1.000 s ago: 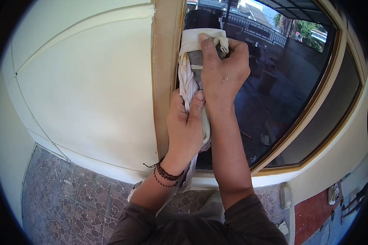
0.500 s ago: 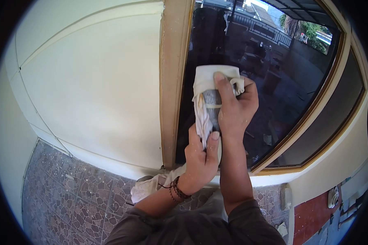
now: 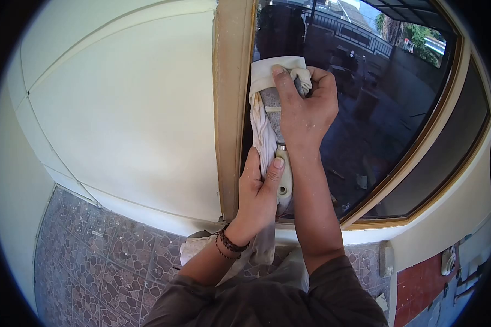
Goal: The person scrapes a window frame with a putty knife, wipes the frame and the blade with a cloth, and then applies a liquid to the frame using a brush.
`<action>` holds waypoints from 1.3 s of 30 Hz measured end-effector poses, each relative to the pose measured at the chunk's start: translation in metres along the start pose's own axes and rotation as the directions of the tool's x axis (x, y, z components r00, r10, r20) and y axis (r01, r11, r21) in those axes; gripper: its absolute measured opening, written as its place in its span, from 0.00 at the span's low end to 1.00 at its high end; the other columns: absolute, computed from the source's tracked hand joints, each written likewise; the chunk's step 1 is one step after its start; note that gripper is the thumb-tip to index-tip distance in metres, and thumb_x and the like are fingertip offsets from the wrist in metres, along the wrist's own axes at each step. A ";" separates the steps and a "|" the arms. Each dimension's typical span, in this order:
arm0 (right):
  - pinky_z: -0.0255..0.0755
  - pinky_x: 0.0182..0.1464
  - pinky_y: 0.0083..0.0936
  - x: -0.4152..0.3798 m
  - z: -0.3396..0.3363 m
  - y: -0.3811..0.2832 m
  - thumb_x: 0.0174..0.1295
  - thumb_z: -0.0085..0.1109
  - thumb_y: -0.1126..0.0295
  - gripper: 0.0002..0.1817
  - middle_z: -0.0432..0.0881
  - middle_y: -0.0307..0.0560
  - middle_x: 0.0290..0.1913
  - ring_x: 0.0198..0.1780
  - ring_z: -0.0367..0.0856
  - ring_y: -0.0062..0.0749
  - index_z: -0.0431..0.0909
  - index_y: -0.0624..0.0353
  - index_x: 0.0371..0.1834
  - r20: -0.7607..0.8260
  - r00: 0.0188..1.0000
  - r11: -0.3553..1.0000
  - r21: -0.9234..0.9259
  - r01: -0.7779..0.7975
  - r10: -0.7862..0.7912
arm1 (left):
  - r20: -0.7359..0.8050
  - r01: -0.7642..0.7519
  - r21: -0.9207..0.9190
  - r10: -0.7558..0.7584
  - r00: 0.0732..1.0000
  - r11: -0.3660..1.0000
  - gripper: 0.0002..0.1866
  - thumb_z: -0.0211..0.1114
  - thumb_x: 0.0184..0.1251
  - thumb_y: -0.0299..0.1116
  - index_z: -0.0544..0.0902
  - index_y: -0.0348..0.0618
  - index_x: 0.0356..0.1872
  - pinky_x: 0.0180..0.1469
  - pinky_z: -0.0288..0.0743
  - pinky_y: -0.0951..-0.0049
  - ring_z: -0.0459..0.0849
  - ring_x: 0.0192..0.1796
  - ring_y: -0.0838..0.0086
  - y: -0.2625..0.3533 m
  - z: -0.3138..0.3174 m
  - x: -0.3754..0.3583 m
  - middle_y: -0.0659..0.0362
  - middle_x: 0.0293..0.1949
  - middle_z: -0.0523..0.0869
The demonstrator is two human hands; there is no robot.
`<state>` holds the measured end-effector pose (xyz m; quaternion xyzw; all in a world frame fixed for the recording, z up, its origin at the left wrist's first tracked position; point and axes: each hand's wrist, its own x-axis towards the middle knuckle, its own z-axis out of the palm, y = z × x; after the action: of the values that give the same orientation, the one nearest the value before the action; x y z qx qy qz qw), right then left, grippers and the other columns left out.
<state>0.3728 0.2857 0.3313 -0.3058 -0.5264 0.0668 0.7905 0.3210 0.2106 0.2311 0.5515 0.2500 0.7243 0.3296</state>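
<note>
A putty knife with a grey, stained blade (image 3: 271,111) and a pale handle (image 3: 285,177) with a hole in it points upward before the window. White cloth (image 3: 263,131) hangs down the blade's left side, and a fold of it covers the blade's upper edge. My left hand (image 3: 259,191), with a dark braided bracelet at the wrist, is closed around the handle and the lower end of the cloth, thumb on top. At the upper edge my right hand (image 3: 308,111) pinches the folded cloth against the blade; its fingertips behind are partly hidden.
A dark window (image 3: 360,125) in a brown wooden frame (image 3: 232,109) stands right behind my hands. A cream wall panel (image 3: 136,114) is at left. Stone-patterned floor tiles (image 3: 109,261) lie below. Pale cloth (image 3: 191,248) is near my left forearm.
Both hands have moved up and slightly left with the putty knife and cloth. More of the pale handle now shows below the blade.
</note>
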 end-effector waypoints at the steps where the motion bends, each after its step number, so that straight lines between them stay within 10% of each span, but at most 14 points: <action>1: 0.76 0.35 0.24 0.001 0.001 0.001 0.52 0.74 0.65 0.17 0.83 0.46 0.28 0.29 0.80 0.24 0.77 0.65 0.35 -0.003 1.000 1.000 0.010 0.003 -0.002 | 0.000 -0.001 -0.002 0.001 1.000 1.000 0.21 0.55 0.78 0.35 0.67 0.33 0.65 0.58 0.68 0.74 0.74 0.54 0.78 -0.001 0.000 0.001 0.55 0.54 0.79; 32: 0.76 0.35 0.27 0.038 0.017 -0.020 0.52 0.73 0.65 0.19 0.82 0.49 0.28 0.28 0.80 0.29 0.75 0.67 0.35 -0.052 0.982 0.982 -0.068 0.176 -0.179 | 0.005 -0.060 0.062 0.060 0.998 0.996 0.21 0.55 0.78 0.37 0.71 0.33 0.62 0.58 0.69 0.77 0.76 0.54 0.79 0.020 0.005 0.039 0.56 0.54 0.81; 39: 0.73 0.38 0.17 0.046 -0.013 -0.017 0.55 0.74 0.70 0.16 0.82 0.42 0.34 0.34 0.78 0.19 0.78 0.70 0.38 -0.060 0.996 0.921 0.387 -0.040 0.068 | 0.171 -0.055 0.098 0.038 0.984 0.994 0.31 0.61 0.74 0.40 0.64 0.32 0.69 0.55 0.73 0.75 0.79 0.52 0.76 0.024 0.009 0.028 0.53 0.54 0.82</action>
<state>0.4004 0.2857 0.3736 -0.1609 -0.4653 0.1797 0.8516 0.3203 0.2160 0.2693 0.6330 0.2450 0.6686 0.3038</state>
